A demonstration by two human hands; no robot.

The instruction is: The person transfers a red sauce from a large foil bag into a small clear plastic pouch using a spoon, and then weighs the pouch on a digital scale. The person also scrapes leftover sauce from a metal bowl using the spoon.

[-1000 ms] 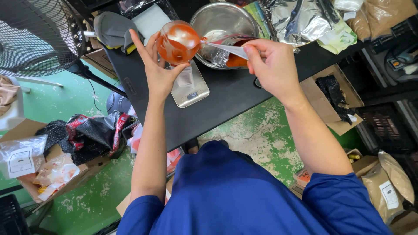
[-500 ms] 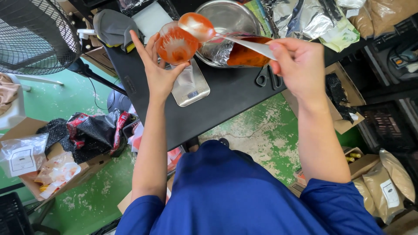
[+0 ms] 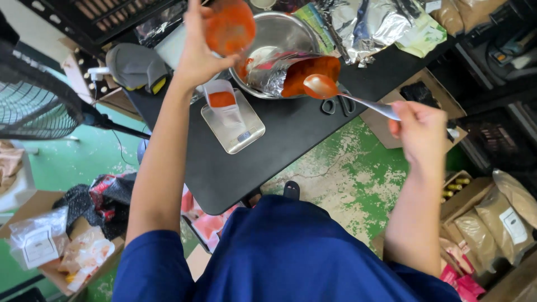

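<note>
Since before, right hand [image 3: 420, 133] pulled the slick, light spoon [image 3: 330, 90] back by its handle; left hand [image 3: 202, 53] pinches a soft powder pouch [image 3: 229, 27].

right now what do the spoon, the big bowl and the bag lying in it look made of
The spoon looks like polished metal: bright sheen along its handle. The bowl seems stainless steel, with a brushed, mirror-like inside. The bag looks like crinkled silver foil laminate, creased and reflective.

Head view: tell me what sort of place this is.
Probably a small packing or portioning workroom for powdered food. A digital scale with a pouch of orange-red powder sits on a black table, foil bags lie behind a steel bowl, and boxes of filled bags stand on the floor.
</note>
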